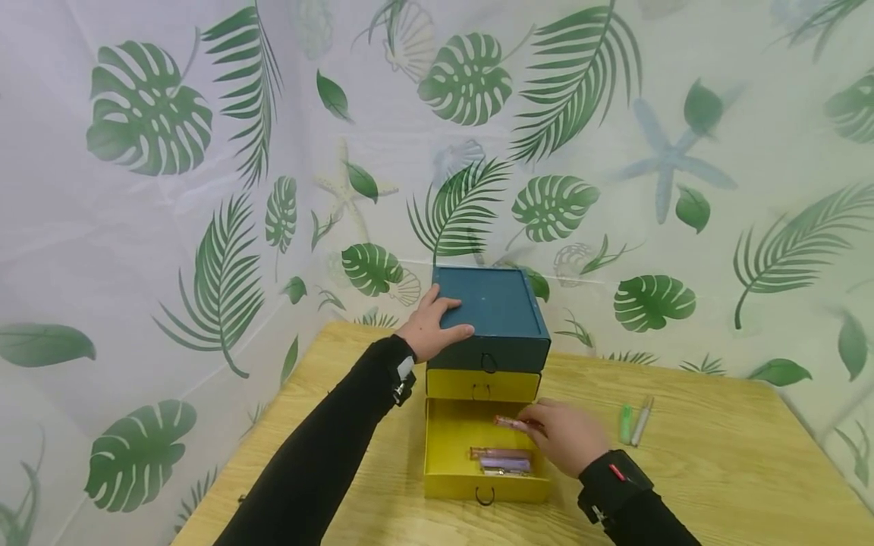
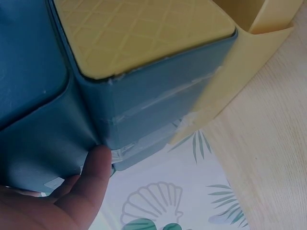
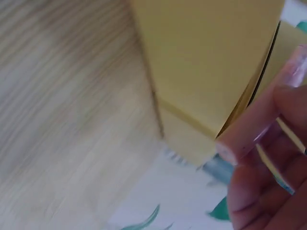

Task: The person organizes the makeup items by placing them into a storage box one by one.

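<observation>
A small chest of drawers (image 1: 488,303) has a dark blue top over yellow drawers. My left hand (image 1: 430,330) rests on its upper left edge, fingers spread. Seen from the left wrist, the fingers (image 2: 98,167) lie against the blue casing (image 2: 38,134). The bottom drawer (image 1: 444,436) is pulled out, holding several pens: a pink pen (image 1: 501,453), a purple pen (image 1: 505,463) and a pale one below. Over the drawer's right side, my right hand (image 1: 570,436) pinches another pink pen (image 3: 254,122) between thumb and fingers, tilted.
To the right of the chest, a green marker (image 1: 626,425) and a grey-white marker (image 1: 642,422) lie on the wooden table (image 1: 724,447). A leaf-patterned cloth (image 1: 580,243) hangs close behind the chest. The middle drawer (image 1: 451,384) juts out slightly.
</observation>
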A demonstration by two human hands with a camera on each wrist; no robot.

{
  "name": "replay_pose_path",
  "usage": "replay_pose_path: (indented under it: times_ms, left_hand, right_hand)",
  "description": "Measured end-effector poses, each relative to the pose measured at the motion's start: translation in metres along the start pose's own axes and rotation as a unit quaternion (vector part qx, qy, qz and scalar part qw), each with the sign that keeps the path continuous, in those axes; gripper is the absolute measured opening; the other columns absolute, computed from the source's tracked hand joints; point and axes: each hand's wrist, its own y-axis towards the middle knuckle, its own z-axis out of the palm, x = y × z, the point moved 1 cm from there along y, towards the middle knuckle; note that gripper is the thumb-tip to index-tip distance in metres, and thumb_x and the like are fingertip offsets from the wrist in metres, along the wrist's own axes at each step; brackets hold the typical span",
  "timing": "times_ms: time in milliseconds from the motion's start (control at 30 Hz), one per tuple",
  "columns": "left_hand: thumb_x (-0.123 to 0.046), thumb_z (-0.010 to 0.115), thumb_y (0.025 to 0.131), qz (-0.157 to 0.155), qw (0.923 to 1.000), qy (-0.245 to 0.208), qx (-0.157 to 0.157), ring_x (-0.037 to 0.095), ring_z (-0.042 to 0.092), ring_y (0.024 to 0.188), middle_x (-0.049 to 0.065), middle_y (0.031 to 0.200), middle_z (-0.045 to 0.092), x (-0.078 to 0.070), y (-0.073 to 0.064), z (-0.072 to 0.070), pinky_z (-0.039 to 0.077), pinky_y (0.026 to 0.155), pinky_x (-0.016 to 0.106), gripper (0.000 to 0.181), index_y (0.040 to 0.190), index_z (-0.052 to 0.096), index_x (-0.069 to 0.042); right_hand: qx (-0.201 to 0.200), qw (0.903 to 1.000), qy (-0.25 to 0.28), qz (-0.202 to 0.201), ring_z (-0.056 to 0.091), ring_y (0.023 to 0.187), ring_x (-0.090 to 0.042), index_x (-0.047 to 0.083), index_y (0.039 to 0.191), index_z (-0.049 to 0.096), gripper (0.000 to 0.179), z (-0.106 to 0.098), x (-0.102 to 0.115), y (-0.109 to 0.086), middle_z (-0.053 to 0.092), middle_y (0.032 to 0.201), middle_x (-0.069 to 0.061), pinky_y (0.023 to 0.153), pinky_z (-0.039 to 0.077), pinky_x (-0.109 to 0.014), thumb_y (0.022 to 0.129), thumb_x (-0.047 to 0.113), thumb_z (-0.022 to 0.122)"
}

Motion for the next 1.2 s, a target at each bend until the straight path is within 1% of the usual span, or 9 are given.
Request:
replay_pose_path:
  times_ms: [133, 200, 400, 500, 600, 733, 833, 1000, 1200]
  left_hand:
    - [-0.046, 0.061, 0.102, 0.004, 1.0000, -0.006, -0.004, 0.038, 0.013, 0.153, 0.013, 0.170, -0.002, 0.001, -0.001, 0.001, 0.030, 0.123, 0.056, 0.067, 0.156, 0.040, -0.013]
    - [-0.048, 0.061, 0.101, 0.006, 0.9999, -0.010, -0.004, 0.037, 0.012, 0.153, 0.013, 0.170, -0.001, 0.000, -0.002, 0.000, 0.030, 0.123, 0.055, 0.069, 0.156, 0.040, -0.013]
    - [-0.050, 0.060, 0.101, 0.014, 0.9999, -0.004, -0.003, 0.038, 0.013, 0.153, 0.014, 0.169, -0.001, 0.000, -0.003, 0.001, 0.031, 0.122, 0.055, 0.070, 0.157, 0.040, -0.012]
    - [-0.047, 0.061, 0.102, 0.007, 1.0000, -0.001, -0.001, 0.037, 0.013, 0.154, 0.012, 0.170, -0.002, 0.002, -0.002, 0.003, 0.031, 0.123, 0.054, 0.068, 0.157, 0.039, -0.014]
    - [-0.046, 0.061, 0.102, 0.002, 1.0000, 0.004, 0.003, 0.036, 0.013, 0.154, 0.012, 0.170, -0.003, 0.003, -0.001, 0.003, 0.032, 0.123, 0.053, 0.067, 0.157, 0.039, -0.015]
    - [-0.046, 0.061, 0.102, 0.001, 1.0000, 0.002, 0.005, 0.036, 0.013, 0.154, 0.012, 0.170, -0.003, 0.002, -0.001, 0.000, 0.032, 0.122, 0.053, 0.067, 0.157, 0.039, -0.015]
    - [-0.047, 0.061, 0.102, 0.005, 1.0000, 0.000, 0.000, 0.036, 0.012, 0.154, 0.012, 0.170, -0.002, 0.000, 0.000, -0.003, 0.032, 0.122, 0.053, 0.067, 0.157, 0.039, -0.015]
    - [-0.046, 0.061, 0.101, 0.006, 1.0000, 0.004, -0.004, 0.036, 0.012, 0.154, 0.012, 0.170, -0.002, 0.000, 0.000, -0.004, 0.032, 0.122, 0.054, 0.067, 0.157, 0.039, -0.016]
    - [-0.046, 0.062, 0.101, 0.006, 1.0000, 0.000, 0.002, 0.036, 0.011, 0.154, 0.012, 0.170, -0.003, 0.002, -0.001, -0.003, 0.032, 0.123, 0.053, 0.068, 0.157, 0.039, -0.016]
  right_hand:
    - [0.001, 0.9990, 0.014, -0.042, 0.054, 0.073, -0.004, 0.025, 0.098, 0.076, 0.005, 0.010, 0.012, 0.007, 0.059, 0.083, 0.016, 0.070, 0.058, -0.028, 0.094, 0.028, 0.074]
    - [0.009, 0.9985, 0.013, -0.052, 0.054, 0.073, -0.004, 0.026, 0.098, 0.076, 0.005, 0.017, 0.014, 0.009, 0.058, 0.083, 0.017, 0.070, 0.059, -0.029, 0.094, 0.028, 0.073]
    - [0.045, 0.9978, -0.001, -0.049, 0.058, 0.075, -0.007, 0.026, 0.099, 0.076, 0.007, 0.035, 0.015, 0.015, 0.061, 0.085, 0.014, 0.073, 0.059, -0.032, 0.096, 0.029, 0.071]
    - [0.054, 0.9975, 0.003, -0.047, 0.058, 0.074, -0.009, 0.025, 0.097, 0.076, 0.007, 0.040, 0.016, 0.019, 0.062, 0.083, 0.012, 0.071, 0.058, -0.033, 0.096, 0.030, 0.071]
    - [0.061, 0.9970, -0.009, -0.047, 0.057, 0.073, -0.009, 0.024, 0.093, 0.076, 0.009, 0.042, 0.016, 0.020, 0.060, 0.081, 0.013, 0.068, 0.057, -0.032, 0.095, 0.032, 0.072]
    - [0.061, 0.9955, -0.046, -0.056, 0.057, 0.070, -0.008, 0.025, 0.091, 0.076, 0.009, 0.045, 0.015, 0.021, 0.059, 0.080, 0.014, 0.064, 0.057, -0.031, 0.094, 0.033, 0.075]
    - [0.050, 0.9947, -0.065, -0.061, 0.059, 0.070, -0.008, 0.026, 0.090, 0.077, 0.007, 0.047, 0.014, 0.023, 0.060, 0.079, 0.015, 0.064, 0.058, -0.031, 0.092, 0.033, 0.076]
    - [0.043, 0.9946, -0.075, -0.058, 0.061, 0.070, -0.009, 0.027, 0.090, 0.079, 0.008, 0.047, 0.016, 0.026, 0.064, 0.079, 0.015, 0.064, 0.059, -0.032, 0.091, 0.035, 0.077]
    - [0.050, 0.9949, -0.073, -0.049, 0.058, 0.065, -0.006, 0.030, 0.089, 0.079, 0.005, 0.048, 0.019, 0.024, 0.065, 0.076, 0.015, 0.059, 0.056, -0.030, 0.091, 0.035, 0.077]
